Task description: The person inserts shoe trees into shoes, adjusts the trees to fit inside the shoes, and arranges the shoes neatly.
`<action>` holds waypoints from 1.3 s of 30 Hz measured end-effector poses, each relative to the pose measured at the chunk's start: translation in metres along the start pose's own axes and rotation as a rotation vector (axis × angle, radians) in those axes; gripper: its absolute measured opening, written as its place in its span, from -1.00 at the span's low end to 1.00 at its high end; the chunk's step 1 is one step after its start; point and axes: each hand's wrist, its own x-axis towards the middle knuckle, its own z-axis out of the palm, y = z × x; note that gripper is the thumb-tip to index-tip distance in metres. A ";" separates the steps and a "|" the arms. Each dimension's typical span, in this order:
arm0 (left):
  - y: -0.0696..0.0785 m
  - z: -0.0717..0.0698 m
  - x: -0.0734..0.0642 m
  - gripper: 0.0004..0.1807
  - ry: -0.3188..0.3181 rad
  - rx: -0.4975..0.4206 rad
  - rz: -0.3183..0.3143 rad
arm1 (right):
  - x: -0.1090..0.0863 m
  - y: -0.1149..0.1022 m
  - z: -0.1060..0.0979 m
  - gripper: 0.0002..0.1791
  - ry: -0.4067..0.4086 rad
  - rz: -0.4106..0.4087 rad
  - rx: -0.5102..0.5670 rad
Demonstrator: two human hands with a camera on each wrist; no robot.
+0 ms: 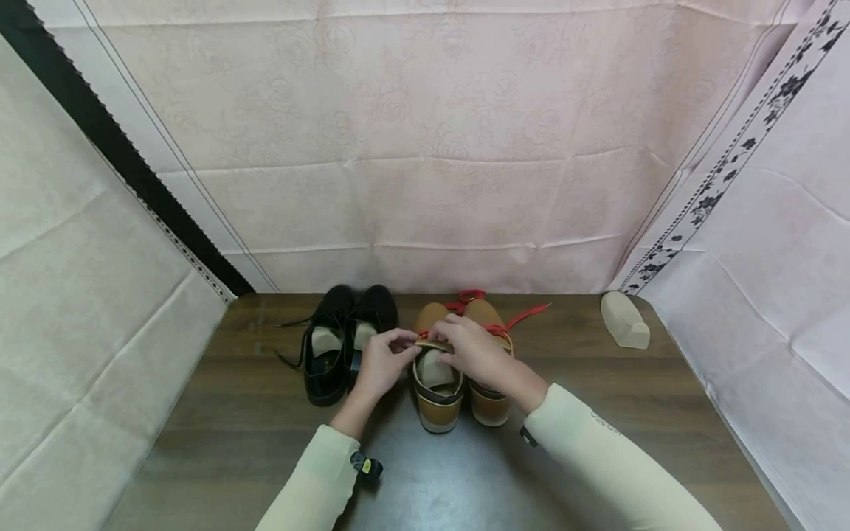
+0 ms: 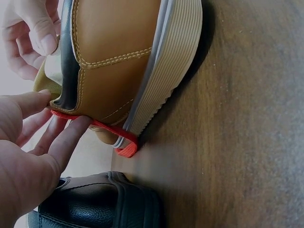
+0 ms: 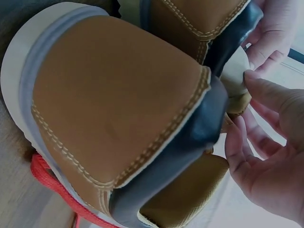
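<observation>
A pair of tan shoes with red laces stands on the table, heels toward me. My left hand (image 1: pixel 381 363) is at the opening of the left tan shoe (image 1: pixel 439 414); its thumb and fingers pinch the tongue edge beside the red lace (image 2: pixel 126 151). From the other side, my right hand (image 1: pixel 479 357) pinches the same tongue (image 1: pixel 434 344), reaching over the right tan shoe (image 1: pixel 490 409). A pale insert (image 1: pixel 434 369) sits inside the left tan shoe. In the right wrist view, the right tan shoe (image 3: pixel 109 95) hides much of the left one.
Left of the tan pair stand a black shoe (image 1: pixel 325 387) and its mate (image 1: pixel 380 304), with pale inserts and loose black laces. A loose cream insert (image 1: pixel 624 321) lies at the table's back right. Cloth (image 1: pixel 432 147) hangs along the back edge of the wooden table (image 1: pixel 584 413).
</observation>
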 end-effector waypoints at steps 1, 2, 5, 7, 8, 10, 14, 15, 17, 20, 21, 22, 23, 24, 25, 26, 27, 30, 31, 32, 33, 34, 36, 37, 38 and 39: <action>0.000 0.000 0.000 -0.88 0.000 0.004 -0.001 | 0.000 0.000 0.001 -0.67 0.002 0.004 -0.009; 0.000 0.000 -0.001 -0.88 -0.001 0.006 -0.005 | 0.000 -0.001 0.002 -0.67 0.005 0.006 -0.018; -0.001 0.000 -0.002 -0.87 -0.004 0.010 -0.011 | -0.002 -0.001 0.006 -0.66 0.022 0.006 -0.050; -0.001 0.000 -0.003 -0.87 -0.005 0.011 -0.011 | -0.003 -0.002 0.007 -0.66 0.035 -0.001 -0.067; -0.001 0.001 -0.003 -0.88 -0.005 0.011 -0.009 | -0.004 -0.002 0.008 -0.66 0.043 -0.006 -0.077; -0.001 0.001 -0.003 -0.88 -0.003 0.015 -0.009 | -0.004 -0.001 0.009 -0.66 0.054 -0.016 -0.094; -0.001 0.001 -0.003 -0.87 -0.002 0.019 -0.015 | -0.004 0.000 0.011 -0.66 0.079 -0.031 -0.128; -0.001 0.001 -0.003 -0.87 -0.002 0.020 -0.017 | -0.004 0.000 0.012 -0.66 0.084 -0.033 -0.139; 0.000 0.001 -0.002 -0.87 -0.001 0.018 -0.018 | -0.004 0.000 0.013 -0.65 0.093 -0.036 -0.159; 0.000 0.001 -0.002 -0.87 0.003 0.015 -0.015 | -0.004 0.000 0.016 -0.64 0.108 -0.043 -0.191; 0.000 0.001 -0.002 -0.87 0.004 0.014 -0.014 | -0.004 0.000 0.017 -0.63 0.114 -0.047 -0.200; 0.000 0.001 -0.002 -0.87 0.004 0.012 -0.015 | -0.004 0.000 0.017 -0.63 0.119 -0.050 -0.208; 0.000 0.001 -0.002 -0.87 0.004 0.012 -0.014 | -0.004 0.000 0.018 -0.63 0.125 -0.055 -0.215; 0.000 0.001 -0.002 -0.87 0.004 0.011 -0.015 | -0.004 0.000 0.018 -0.63 0.131 -0.059 -0.219; 0.000 0.001 -0.002 -0.87 0.003 0.012 -0.015 | -0.004 0.001 0.019 -0.62 0.134 -0.063 -0.224; 0.000 0.000 -0.001 -0.87 0.003 0.013 -0.014 | -0.004 0.000 0.019 -0.62 0.139 -0.067 -0.227; 0.000 0.000 -0.001 -0.87 0.002 0.016 -0.011 | -0.004 0.000 0.019 -0.62 0.143 -0.070 -0.231; 0.000 0.000 -0.001 -0.87 0.003 0.022 -0.010 | -0.004 0.000 0.020 -0.61 0.151 -0.079 -0.238; 0.000 0.000 -0.001 -0.88 0.004 0.023 -0.010 | -0.004 0.000 0.020 -0.61 0.155 -0.083 -0.241; 0.000 0.000 0.000 -0.88 0.004 0.022 -0.007 | -0.003 0.000 0.020 -0.61 0.161 -0.087 -0.242; 0.000 0.000 0.000 -0.88 0.004 0.022 -0.005 | -0.003 0.001 0.020 -0.60 0.165 -0.091 -0.245; 0.000 0.000 0.000 -0.87 0.004 0.019 -0.009 | -0.003 0.001 0.020 -0.60 0.170 -0.094 -0.249; 0.000 0.000 0.000 -0.87 0.003 0.017 -0.007 | -0.002 0.002 0.021 -0.60 0.182 -0.101 -0.262; 0.000 0.000 0.000 -0.87 0.003 0.016 -0.008 | -0.002 0.002 0.022 -0.59 0.186 -0.103 -0.270; 0.000 0.000 0.000 -0.86 0.003 0.015 -0.008 | -0.001 0.003 0.022 -0.59 0.190 -0.104 -0.276; 0.000 0.000 0.000 -0.86 0.004 0.014 -0.011 | -0.001 0.003 0.023 -0.59 0.192 -0.105 -0.284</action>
